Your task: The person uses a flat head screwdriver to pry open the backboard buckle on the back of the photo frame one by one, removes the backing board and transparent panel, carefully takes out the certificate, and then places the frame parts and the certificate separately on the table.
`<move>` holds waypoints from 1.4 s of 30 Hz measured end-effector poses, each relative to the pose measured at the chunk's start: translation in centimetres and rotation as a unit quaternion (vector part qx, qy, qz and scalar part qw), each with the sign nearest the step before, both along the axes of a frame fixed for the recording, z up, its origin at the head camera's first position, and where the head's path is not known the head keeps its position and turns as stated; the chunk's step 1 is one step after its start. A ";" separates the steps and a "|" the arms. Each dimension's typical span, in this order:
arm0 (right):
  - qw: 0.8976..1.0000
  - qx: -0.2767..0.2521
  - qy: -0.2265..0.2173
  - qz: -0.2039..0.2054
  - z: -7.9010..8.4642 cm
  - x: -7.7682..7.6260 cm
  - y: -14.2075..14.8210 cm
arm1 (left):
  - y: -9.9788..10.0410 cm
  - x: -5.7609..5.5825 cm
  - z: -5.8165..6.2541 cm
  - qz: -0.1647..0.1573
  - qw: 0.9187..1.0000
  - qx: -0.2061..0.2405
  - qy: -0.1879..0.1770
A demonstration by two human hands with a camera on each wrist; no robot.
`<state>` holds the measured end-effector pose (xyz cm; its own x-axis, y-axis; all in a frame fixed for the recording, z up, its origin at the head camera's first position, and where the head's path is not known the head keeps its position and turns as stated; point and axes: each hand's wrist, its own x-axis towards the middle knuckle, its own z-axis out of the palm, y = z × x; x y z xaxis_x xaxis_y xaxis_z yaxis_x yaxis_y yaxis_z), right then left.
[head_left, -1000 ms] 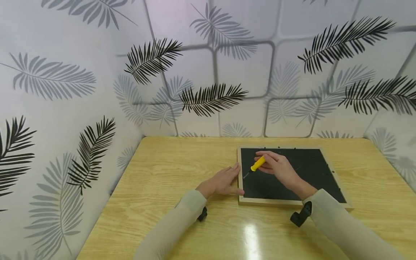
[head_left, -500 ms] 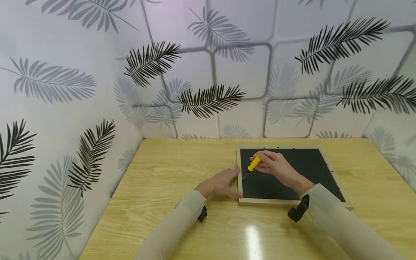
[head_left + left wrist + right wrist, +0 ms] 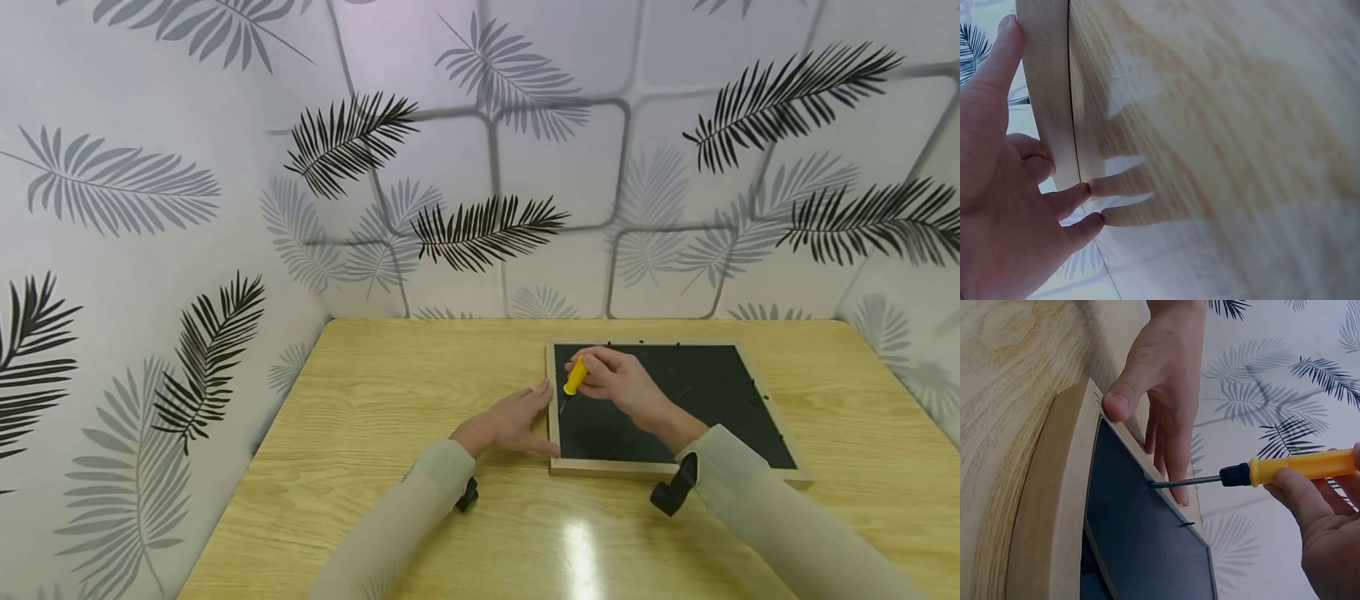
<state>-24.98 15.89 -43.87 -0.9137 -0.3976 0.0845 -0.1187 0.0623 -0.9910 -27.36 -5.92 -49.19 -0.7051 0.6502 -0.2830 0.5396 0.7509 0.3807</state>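
Note:
A picture frame point(image 3: 600, 467) with a pale wooden rim and a black backing board point(image 3: 720, 383) lies on the table. My right hand point(image 3: 618, 382) grips a screwdriver point(image 3: 575, 377) by its yellow handle. In the right wrist view, the metal tip of the screwdriver point(image 3: 1310, 467) meets the board's edge inside the rim, close to a small dark tab point(image 3: 1186, 524). My left hand point(image 3: 517, 419) rests against the frame's left side, fingers spread. Its thumb lies on the near left corner, and in the left wrist view the fingertips point(image 3: 1094, 222) reach down to the tabletop.
The wood-grain table point(image 3: 390, 375) extends left of the frame and in front of it. Behind it rises a pale wall point(image 3: 555, 183) with leaf prints. Several small dark tabs sit along the frame's far and right sides. A black wrist camera point(image 3: 672, 492) hangs by the right cuff.
My right hand has shifted a little left, and the screwdriver has gone from a slant to a steeper angle, its tip staying near the left rim. The left hand and frame stay put.

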 end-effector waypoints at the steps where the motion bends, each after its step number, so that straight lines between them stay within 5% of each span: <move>1: 1.000 -0.004 -0.001 -0.004 -0.1 0.0 0.3 | 0.0 0.0 0.0 0.001 1.000 0.001 -0.001; 10: 0.981 -0.156 -0.110 -0.016 -1.8 0.0 3.2 | 0.1 0.1 -0.4 0.004 1.000 -0.004 0.008; 16: 0.998 -0.058 -0.027 0.001 -1.0 0.3 1.6 | 0.0 -0.1 -0.5 0.006 1.000 0.005 0.000; 20: 1.000 -0.011 -0.006 -0.008 -0.3 0.1 0.4 | 0.1 -0.2 -0.6 -0.002 1.000 0.009 0.002; 35: 0.999 0.041 -0.001 -0.022 0.5 -0.1 -1.1 | 0.1 -0.2 0.0 -0.015 1.000 -0.004 0.009; 42: 0.997 0.062 0.041 -0.029 0.6 -0.1 -0.5 | 0.2 0.4 0.6 0.001 0.999 0.021 -0.034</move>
